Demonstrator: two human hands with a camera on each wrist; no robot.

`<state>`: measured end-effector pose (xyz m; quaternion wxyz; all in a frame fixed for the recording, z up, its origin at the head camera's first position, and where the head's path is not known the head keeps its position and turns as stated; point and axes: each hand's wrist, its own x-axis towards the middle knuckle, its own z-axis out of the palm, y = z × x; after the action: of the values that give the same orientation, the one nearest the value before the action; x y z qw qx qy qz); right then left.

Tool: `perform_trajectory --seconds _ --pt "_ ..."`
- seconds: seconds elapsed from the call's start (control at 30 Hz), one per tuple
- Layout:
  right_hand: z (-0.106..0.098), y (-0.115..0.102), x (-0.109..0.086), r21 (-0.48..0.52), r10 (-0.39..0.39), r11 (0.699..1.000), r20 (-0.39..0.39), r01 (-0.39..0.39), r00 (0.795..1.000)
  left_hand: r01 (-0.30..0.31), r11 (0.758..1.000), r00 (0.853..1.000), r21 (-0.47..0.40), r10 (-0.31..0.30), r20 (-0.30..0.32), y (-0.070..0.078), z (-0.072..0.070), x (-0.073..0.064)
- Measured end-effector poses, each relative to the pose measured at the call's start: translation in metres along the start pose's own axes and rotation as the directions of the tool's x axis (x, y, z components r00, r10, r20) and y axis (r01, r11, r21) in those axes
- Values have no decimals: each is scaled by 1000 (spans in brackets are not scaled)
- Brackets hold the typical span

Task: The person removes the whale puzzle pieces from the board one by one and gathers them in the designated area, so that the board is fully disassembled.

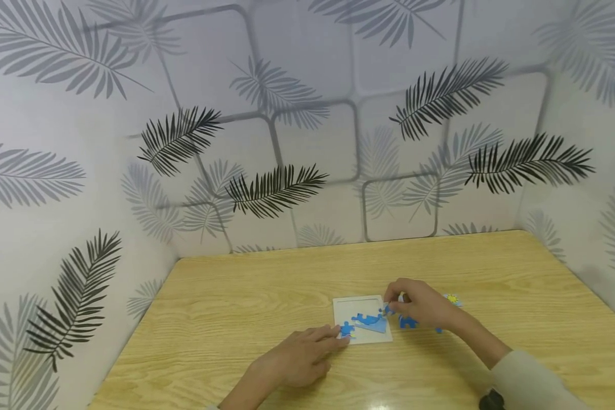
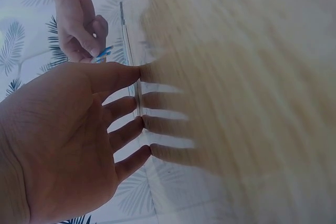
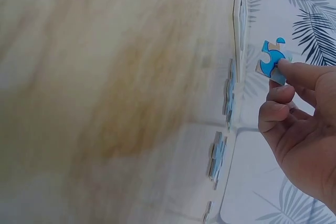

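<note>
My right hand (image 1: pixel 422 302) pinches a blue jigsaw piece (image 3: pixel 273 64) between thumb and fingers, above the right side of a white puzzle tray (image 1: pixel 347 307). In the right wrist view the piece is raised off the table, tilted. Inside the tray a blue corner piece (image 1: pixel 346 329) lies at the lower left, and more blue pieces (image 1: pixel 371 322) lie along the lower middle and right. My left hand (image 1: pixel 307 356) rests by the tray's lower left corner, fingertips at its edge. Its fingers are spread and fairly straight in the left wrist view, holding nothing.
Right of the tray lie loose pieces: a blue one (image 1: pixel 408 323), a small blue one (image 1: pixel 438 330) and one with a yellow sun (image 1: pixel 452 299), partly behind my right hand. The wooden table (image 1: pixel 246 285) meets a leaf-patterned wall (image 1: pixel 318 210) at the back.
</note>
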<state>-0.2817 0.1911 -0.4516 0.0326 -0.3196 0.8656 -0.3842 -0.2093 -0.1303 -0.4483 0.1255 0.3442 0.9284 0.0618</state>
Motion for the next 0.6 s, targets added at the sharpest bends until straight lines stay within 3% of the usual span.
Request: perform_trajectory --seconds 0.23,0.6 --pt "-16 9 -11 -12 35 999 -9 -35 999 -5 1000 1000 -13 5 5 0 1 1" --pt "-48 32 -51 -24 51 998 -55 -53 997 -39 999 999 34 39 -9 0 -1 2"
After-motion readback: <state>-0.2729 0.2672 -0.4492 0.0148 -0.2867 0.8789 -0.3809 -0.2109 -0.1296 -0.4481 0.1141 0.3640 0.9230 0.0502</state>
